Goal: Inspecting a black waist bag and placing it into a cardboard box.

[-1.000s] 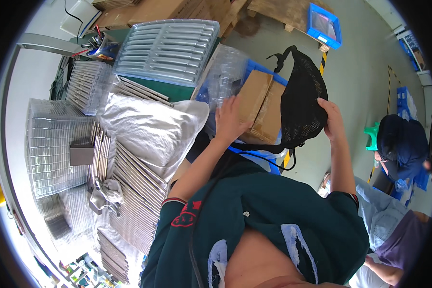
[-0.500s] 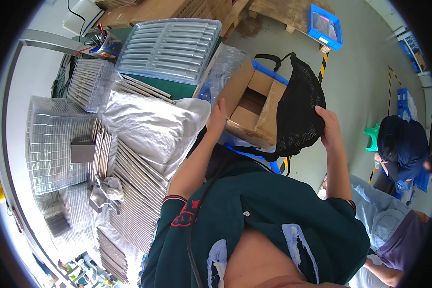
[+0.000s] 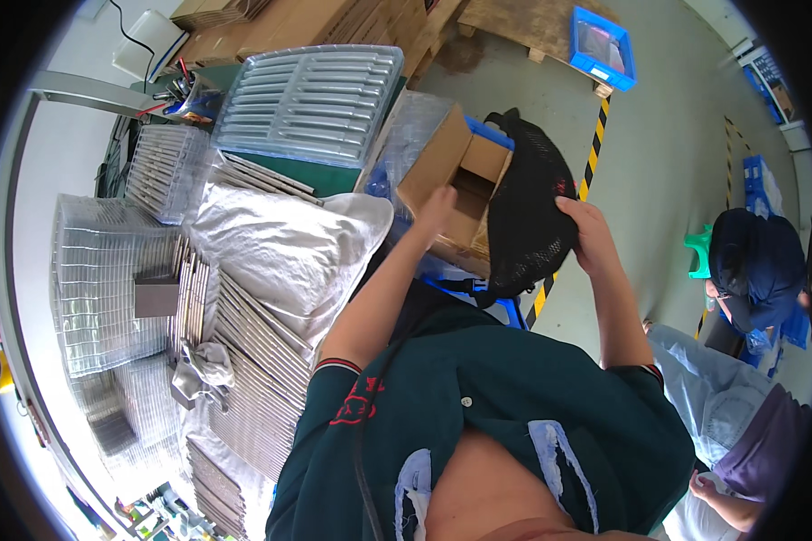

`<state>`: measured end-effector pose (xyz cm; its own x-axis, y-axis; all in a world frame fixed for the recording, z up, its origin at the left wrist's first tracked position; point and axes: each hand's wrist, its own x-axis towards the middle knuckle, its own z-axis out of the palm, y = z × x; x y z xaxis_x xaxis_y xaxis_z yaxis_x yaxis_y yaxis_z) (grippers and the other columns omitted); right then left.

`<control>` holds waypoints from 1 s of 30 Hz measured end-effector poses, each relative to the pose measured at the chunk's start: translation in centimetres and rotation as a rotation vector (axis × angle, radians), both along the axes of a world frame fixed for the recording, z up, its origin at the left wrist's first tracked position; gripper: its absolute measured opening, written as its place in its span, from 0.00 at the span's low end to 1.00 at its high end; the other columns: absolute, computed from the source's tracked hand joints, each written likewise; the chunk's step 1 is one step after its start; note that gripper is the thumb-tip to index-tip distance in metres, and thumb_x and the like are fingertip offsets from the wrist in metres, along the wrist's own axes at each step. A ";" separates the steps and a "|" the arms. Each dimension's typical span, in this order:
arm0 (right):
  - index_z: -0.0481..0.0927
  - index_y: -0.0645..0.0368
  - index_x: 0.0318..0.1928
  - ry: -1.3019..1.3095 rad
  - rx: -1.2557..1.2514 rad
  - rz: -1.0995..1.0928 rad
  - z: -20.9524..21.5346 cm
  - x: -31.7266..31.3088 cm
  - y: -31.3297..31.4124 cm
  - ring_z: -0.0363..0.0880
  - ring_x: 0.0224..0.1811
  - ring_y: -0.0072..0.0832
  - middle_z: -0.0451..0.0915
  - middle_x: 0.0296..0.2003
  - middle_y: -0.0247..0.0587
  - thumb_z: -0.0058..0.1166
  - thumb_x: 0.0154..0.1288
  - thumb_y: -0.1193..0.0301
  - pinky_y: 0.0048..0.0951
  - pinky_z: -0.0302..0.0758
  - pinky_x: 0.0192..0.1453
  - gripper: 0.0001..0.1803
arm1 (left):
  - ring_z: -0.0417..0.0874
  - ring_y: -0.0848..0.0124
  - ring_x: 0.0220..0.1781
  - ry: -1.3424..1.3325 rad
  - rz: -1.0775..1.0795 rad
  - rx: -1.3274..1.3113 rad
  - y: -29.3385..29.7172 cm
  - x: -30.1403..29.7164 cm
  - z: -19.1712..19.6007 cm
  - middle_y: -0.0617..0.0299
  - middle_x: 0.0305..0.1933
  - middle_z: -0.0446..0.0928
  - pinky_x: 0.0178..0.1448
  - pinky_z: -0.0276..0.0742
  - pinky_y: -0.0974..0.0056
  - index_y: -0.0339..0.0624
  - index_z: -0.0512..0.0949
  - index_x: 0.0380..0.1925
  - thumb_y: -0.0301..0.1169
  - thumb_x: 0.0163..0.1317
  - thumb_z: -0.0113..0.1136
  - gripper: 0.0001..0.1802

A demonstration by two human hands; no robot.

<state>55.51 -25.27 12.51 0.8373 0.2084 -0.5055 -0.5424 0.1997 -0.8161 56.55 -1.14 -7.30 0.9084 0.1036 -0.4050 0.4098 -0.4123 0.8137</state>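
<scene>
My left hand (image 3: 438,209) presses against the side of an open brown cardboard box (image 3: 451,185), which is tilted so its opening shows. My right hand (image 3: 585,230) grips a black mesh bag (image 3: 528,216) that hangs against the box's right side. The box rests over a blue plastic crate (image 3: 489,135), of which only edges show. My forearms rise from my dark green shirt at the bottom of the view.
Left of me a green table carries a ribbed clear plastic tray (image 3: 311,104), stacks of clear trays (image 3: 108,279), a grey-white sack (image 3: 280,248) and rows of metal sheets (image 3: 253,352). Another blue crate (image 3: 604,45) sits on a wooden pallet. Two other people (image 3: 753,270) crouch at the right.
The box has tipped over, away from me, so its open top now faces the camera. My left hand slid along its side and my right hand shifted down with the mesh bag.
</scene>
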 end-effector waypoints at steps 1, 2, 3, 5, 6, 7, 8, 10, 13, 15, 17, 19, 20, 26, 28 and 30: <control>0.75 0.68 0.39 0.001 -0.006 0.032 0.1 0.5 1.1 0.75 0.36 0.22 0.78 0.34 0.40 0.50 0.58 0.64 0.19 0.69 0.44 0.17 | 0.74 0.56 0.50 -0.184 -0.363 0.378 0.7 -0.3 -3.9 0.44 0.46 0.73 0.52 0.67 0.57 0.37 0.69 0.48 0.51 0.60 0.37 0.29; 0.76 0.67 0.39 0.042 -0.013 0.004 -1.1 0.8 0.4 0.74 0.38 0.22 0.78 0.35 0.39 0.50 0.57 0.64 0.20 0.68 0.46 0.17 | 0.74 0.57 0.50 -0.011 -0.681 0.490 -2.1 0.2 -0.4 0.43 0.47 0.72 0.52 0.67 0.58 0.37 0.68 0.49 0.48 0.59 0.40 0.28; 0.76 0.67 0.39 0.051 -0.013 -0.029 -2.0 1.2 -0.1 0.74 0.38 0.22 0.78 0.35 0.39 0.50 0.57 0.64 0.20 0.68 0.46 0.17 | 0.74 0.57 0.50 0.163 -0.984 0.615 -4.2 0.3 4.0 0.42 0.49 0.70 0.53 0.67 0.58 0.37 0.67 0.51 0.46 0.58 0.44 0.27; 0.76 0.67 0.39 0.015 -0.015 0.044 -2.0 2.1 1.8 0.75 0.37 0.22 0.78 0.35 0.38 0.50 0.57 0.64 0.20 0.68 0.45 0.17 | 0.75 0.59 0.49 0.068 -0.762 0.136 -3.4 -1.2 0.2 0.44 0.49 0.71 0.52 0.68 0.59 0.38 0.67 0.50 0.43 0.58 0.47 0.25; 0.77 0.64 0.37 0.031 -0.016 0.045 -2.4 2.5 2.4 0.74 0.33 0.20 0.78 0.33 0.35 0.51 0.56 0.63 0.20 0.68 0.40 0.16 | 0.75 0.61 0.48 -0.027 -0.554 -0.343 -3.3 -1.5 0.1 0.46 0.49 0.72 0.52 0.68 0.60 0.38 0.68 0.50 0.40 0.57 0.49 0.23; 0.77 0.64 0.37 0.030 -0.014 0.043 -3.1 3.2 2.7 0.74 0.33 0.20 0.78 0.33 0.35 0.51 0.56 0.63 0.20 0.68 0.40 0.16 | 0.75 0.61 0.48 -0.027 -0.556 -0.341 -3.2 -1.4 0.0 0.46 0.49 0.72 0.52 0.68 0.60 0.38 0.68 0.50 0.40 0.57 0.49 0.23; 0.77 0.63 0.36 0.049 -0.052 0.083 -4.2 3.8 2.3 0.74 0.33 0.20 0.78 0.32 0.34 0.50 0.56 0.62 0.20 0.68 0.40 0.15 | 0.75 0.63 0.48 0.206 -0.404 -0.669 -3.6 -1.1 2.5 0.49 0.47 0.73 0.52 0.68 0.61 0.39 0.68 0.50 0.39 0.57 0.50 0.23; 0.76 0.61 0.36 0.060 -0.082 0.135 -5.8 5.0 2.7 0.75 0.33 0.20 0.78 0.31 0.33 0.50 0.56 0.62 0.21 0.69 0.40 0.15 | 0.75 0.64 0.48 0.435 -0.221 -0.975 -2.9 -1.4 3.8 0.52 0.46 0.74 0.52 0.68 0.62 0.40 0.68 0.51 0.37 0.57 0.51 0.22; 0.76 0.60 0.33 0.123 -0.174 0.162 -7.4 6.7 3.5 0.73 0.28 0.20 0.76 0.27 0.32 0.49 0.55 0.63 0.20 0.68 0.36 0.13 | 0.72 0.68 0.49 0.352 -0.507 -0.797 -1.7 -2.0 3.2 0.57 0.47 0.73 0.54 0.66 0.63 0.46 0.68 0.52 0.38 0.57 0.51 0.22; 0.76 0.59 0.33 0.184 -0.234 0.141 -8.5 7.3 3.8 0.72 0.24 0.20 0.76 0.25 0.31 0.49 0.54 0.63 0.20 0.68 0.32 0.12 | 0.70 0.65 0.52 -0.041 -0.800 -0.457 -2.7 -2.4 3.1 0.55 0.48 0.71 0.57 0.64 0.63 0.48 0.66 0.54 0.36 0.56 0.51 0.23; 0.76 0.59 0.32 0.137 -0.266 0.149 -10.6 8.0 4.7 0.71 0.23 0.21 0.75 0.25 0.30 0.49 0.54 0.63 0.21 0.68 0.30 0.12 | 0.68 0.63 0.55 -0.435 -1.056 -0.088 -4.1 -2.8 3.0 0.54 0.50 0.69 0.59 0.62 0.63 0.49 0.65 0.55 0.34 0.55 0.51 0.25; 0.76 0.59 0.31 0.091 -0.299 0.148 -12.7 8.4 5.1 0.70 0.22 0.21 0.75 0.24 0.30 0.49 0.54 0.63 0.23 0.68 0.29 0.12 | 0.66 0.61 0.56 -0.634 -1.175 0.104 -5.1 -3.5 2.9 0.53 0.50 0.68 0.61 0.60 0.62 0.50 0.64 0.56 0.33 0.55 0.51 0.26; 0.76 0.61 0.27 0.043 -0.409 0.184 -13.9 8.7 5.4 0.72 0.21 0.25 0.75 0.23 0.33 0.48 0.54 0.63 0.25 0.69 0.29 0.13 | 0.69 0.60 0.53 -0.603 -1.144 0.204 -5.4 -3.8 2.7 0.53 0.49 0.69 0.59 0.62 0.62 0.49 0.65 0.54 0.32 0.53 0.52 0.26; 0.74 0.69 0.17 -0.131 -0.954 0.498 -16.9 10.0 5.7 0.77 0.20 0.38 0.76 0.17 0.49 0.45 0.51 0.63 0.33 0.73 0.30 0.19 | 0.75 0.59 0.42 -0.419 -1.011 0.422 -3.6 -4.6 5.5 0.55 0.39 0.74 0.49 0.69 0.59 0.44 0.72 0.43 0.28 0.50 0.51 0.17; 0.74 0.70 0.16 -0.167 -1.008 0.549 -16.9 9.8 5.9 0.77 0.20 0.40 0.75 0.16 0.52 0.44 0.51 0.63 0.33 0.73 0.30 0.20 | 0.76 0.59 0.40 -0.467 -0.958 0.421 -2.4 -5.1 6.4 0.56 0.37 0.75 0.47 0.70 0.58 0.43 0.73 0.39 0.28 0.49 0.51 0.15; 0.75 0.69 0.17 -0.154 -0.909 0.592 -17.8 9.8 5.9 0.78 0.21 0.38 0.76 0.17 0.51 0.43 0.52 0.63 0.34 0.74 0.31 0.20 | 0.76 0.61 0.41 -0.593 -0.864 0.379 -1.3 -5.2 6.6 0.57 0.36 0.76 0.47 0.70 0.58 0.42 0.74 0.35 0.27 0.47 0.52 0.12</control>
